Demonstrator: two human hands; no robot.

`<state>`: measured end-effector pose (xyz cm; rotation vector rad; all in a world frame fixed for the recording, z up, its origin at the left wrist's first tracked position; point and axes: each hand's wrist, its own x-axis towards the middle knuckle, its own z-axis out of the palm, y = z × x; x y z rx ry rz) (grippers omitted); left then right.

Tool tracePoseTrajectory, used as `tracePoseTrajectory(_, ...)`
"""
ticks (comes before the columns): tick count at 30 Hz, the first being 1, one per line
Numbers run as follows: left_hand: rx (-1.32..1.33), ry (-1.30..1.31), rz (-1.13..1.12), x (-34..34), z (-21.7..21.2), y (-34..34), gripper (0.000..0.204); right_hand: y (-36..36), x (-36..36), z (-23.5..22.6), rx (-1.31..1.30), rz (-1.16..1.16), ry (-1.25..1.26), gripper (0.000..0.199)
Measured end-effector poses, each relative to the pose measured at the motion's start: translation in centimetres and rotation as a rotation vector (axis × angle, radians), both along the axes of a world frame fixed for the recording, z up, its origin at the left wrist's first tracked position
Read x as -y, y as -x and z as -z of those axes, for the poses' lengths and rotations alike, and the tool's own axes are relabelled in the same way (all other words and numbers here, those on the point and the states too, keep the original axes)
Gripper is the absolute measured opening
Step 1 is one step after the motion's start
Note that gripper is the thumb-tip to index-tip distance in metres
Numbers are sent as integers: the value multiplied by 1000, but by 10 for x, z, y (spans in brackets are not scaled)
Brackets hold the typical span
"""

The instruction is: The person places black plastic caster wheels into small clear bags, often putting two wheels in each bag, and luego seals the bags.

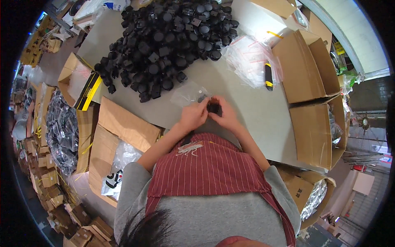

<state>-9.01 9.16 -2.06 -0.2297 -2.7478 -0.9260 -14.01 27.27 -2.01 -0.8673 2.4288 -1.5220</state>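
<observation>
I find a small black part (214, 108) pinched in the fingers of my right hand (223, 116) just beside a clear plastic bag (187, 94), whose near edge the fingers of my left hand (193, 116) grip, both held over the near edge of the grey desk (255, 111). Behind them toward the far edge lies a large heap of black parts (168, 41), with a stack of empty clear bags (251, 55) and a yellow-and-black utility knife (268, 76) to the right, cardboard boxes (312, 99) along the right edge. In my judgement the thin bag mouth may fold shut or slip from the left fingers, so the part could miss it and drop onto the desk.
</observation>
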Motion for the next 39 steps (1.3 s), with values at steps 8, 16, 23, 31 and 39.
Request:
tracePoseTrajectory(8, -91, -67, -8, 7, 6, 1, 46, 3, -13, -16, 138, 52, -274, 28)
tracePoseTrajectory(16, -32, 54, 166, 6, -25, 0, 48, 13, -8, -11, 972, 119, 212, 12)
tracePoseTrajectory(23, -138, 41, 208, -5, -15, 0, 59, -6, 2, -7, 1048, 322, 542, 14)
tracePoseTrajectory(31, 52, -89, 100, 3, -8, 1, 56, -10, 14, 1, 897, 227, 323, 19)
tracePoseTrajectory(39, 101, -31, 189, 14, -18, -8, 56, 7, 22, -5, 999, -56, -71, 25)
